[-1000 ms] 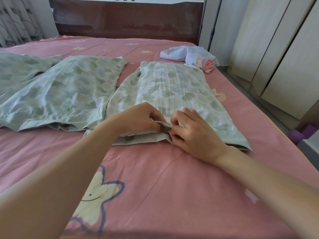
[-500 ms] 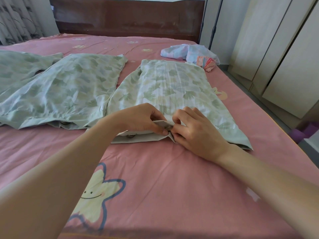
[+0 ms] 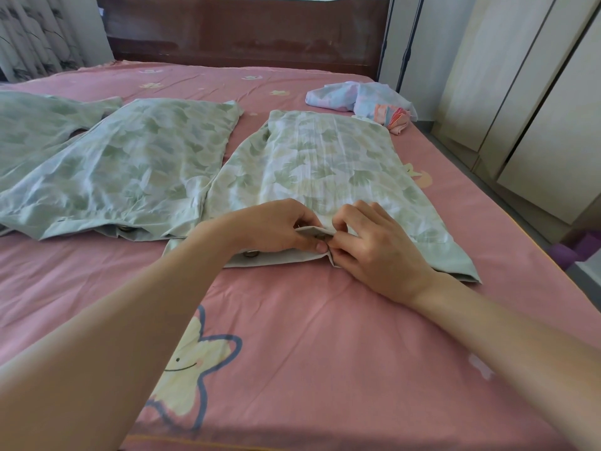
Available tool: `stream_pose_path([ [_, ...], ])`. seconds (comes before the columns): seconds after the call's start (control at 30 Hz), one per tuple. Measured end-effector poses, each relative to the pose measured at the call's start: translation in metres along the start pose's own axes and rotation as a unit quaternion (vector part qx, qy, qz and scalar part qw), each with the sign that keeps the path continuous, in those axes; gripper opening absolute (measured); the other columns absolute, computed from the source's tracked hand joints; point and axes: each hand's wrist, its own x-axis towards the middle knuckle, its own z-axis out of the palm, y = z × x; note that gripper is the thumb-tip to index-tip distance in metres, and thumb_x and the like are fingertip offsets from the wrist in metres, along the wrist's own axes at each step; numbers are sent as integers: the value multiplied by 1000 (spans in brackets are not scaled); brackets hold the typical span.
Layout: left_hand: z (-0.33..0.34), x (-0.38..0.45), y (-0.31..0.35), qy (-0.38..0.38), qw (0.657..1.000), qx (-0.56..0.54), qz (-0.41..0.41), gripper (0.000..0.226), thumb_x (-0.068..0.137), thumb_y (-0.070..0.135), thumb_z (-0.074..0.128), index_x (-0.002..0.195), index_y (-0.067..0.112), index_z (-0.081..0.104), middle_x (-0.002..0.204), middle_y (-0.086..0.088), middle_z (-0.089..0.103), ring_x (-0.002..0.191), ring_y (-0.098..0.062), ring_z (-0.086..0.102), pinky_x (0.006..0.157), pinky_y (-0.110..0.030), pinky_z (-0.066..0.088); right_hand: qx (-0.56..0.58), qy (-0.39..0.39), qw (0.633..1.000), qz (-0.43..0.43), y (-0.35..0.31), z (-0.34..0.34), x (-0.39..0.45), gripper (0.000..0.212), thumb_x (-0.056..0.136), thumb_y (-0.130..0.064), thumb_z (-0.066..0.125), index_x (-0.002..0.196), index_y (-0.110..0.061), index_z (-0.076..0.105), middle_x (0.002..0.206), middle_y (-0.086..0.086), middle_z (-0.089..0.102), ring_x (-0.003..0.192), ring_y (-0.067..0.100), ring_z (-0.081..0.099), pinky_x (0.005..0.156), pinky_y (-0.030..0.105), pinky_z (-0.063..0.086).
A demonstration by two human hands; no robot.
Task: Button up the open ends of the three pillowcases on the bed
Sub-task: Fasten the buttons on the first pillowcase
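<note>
Three green leaf-print pillowcases lie side by side on the pink bed sheet [image 3: 292,320]. The right pillowcase [image 3: 325,164] has its open end toward me. My left hand [image 3: 276,227] pinches the lifted flap of that open end, thumb under the fabric. My right hand [image 3: 377,245] pinches the same hem from the right, fingers meeting the left hand at a button [image 3: 320,236]. Another brown button [image 3: 251,254] shows on the hem under my left wrist. The middle pillowcase [image 3: 136,167] has a button [image 3: 123,228] at its near edge. The left pillowcase [image 3: 35,125] is partly out of frame.
A crumpled pale blue and pink cloth [image 3: 364,99] lies at the far right of the bed. A dark wooden headboard [image 3: 240,34] stands behind. Cream wardrobe doors [image 3: 520,92] line the right side, close to the bed's edge. A curtain [image 3: 35,37] hangs at far left.
Both hands stay at the same spot on the right pillowcase's hem. The fingers have shifted slightly, and the flap is lifted a little more between them.
</note>
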Motion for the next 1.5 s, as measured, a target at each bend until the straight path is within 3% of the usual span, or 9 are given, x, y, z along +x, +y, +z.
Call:
stream_pose_path([
  [0.13,1,1,0,2,1000,23,-5,18,93,50,74,106,37,76,88,15,72,79,0,63,75,-25,43,36,-44,998,24,3,-1,1,21,95,-14,68,76,-6,65,95,7,57,83,22,49,73,38,43],
  [0.23,1,2,-1,15,999,30,-6,11,88,50,79,93,41,74,76,24,70,69,4,61,67,-23,41,128,-95,981,112,6,-6,7,10,87,-22,78,92,-19,70,106,-4,55,95,13,45,85,35,44],
  [0.33,1,2,-2,52,998,24,-3,23,79,53,85,97,45,73,83,36,67,77,12,61,69,-21,42,228,-161,929,244,9,-11,13,41,81,-32,81,111,-36,53,102,-17,62,104,10,49,91,33,43],
  [0.43,1,1,-2,84,996,14,6,35,71,51,90,101,45,73,99,23,73,93,2,65,83,-27,51,278,-201,885,315,12,-12,18,47,79,-33,86,112,-41,53,95,-16,69,97,2,60,77,20,42],
  [0.67,2,2,-2,113,993,5,42,19,71,42,93,86,41,81,77,24,73,74,7,64,64,-8,43,293,-186,875,338,12,-8,19,9,80,-19,86,82,-24,78,79,-13,76,80,-6,67,70,5,44],
  [1.03,7,8,-3,151,985,66,50,20,68,49,90,83,39,83,64,32,65,64,10,59,56,-5,40,281,-180,881,335,6,-8,17,12,74,-19,85,71,-24,74,69,-9,73,60,2,63,54,15,45],
  [1.2,9,10,-2,152,982,95,53,20,71,53,88,84,40,81,72,39,64,71,9,60,59,-14,41,283,-193,881,327,8,-8,16,14,76,-21,85,70,-26,73,72,-9,74,71,9,69,64,26,52],
  [1.37,8,9,3,143,981,119,62,17,77,50,88,89,41,80,74,48,60,74,15,60,60,-15,40,291,-200,881,316,11,-9,16,13,79,-23,85,72,-23,74,68,-11,72,68,2,65,59,15,46],
  [1.5,8,5,8,142,978,135,68,15,81,48,84,93,39,82,67,27,64,77,5,65,66,-17,46,302,-208,876,314,12,-10,16,14,81,-25,85,73,-21,74,70,-12,72,69,-1,66,61,10,44],
])
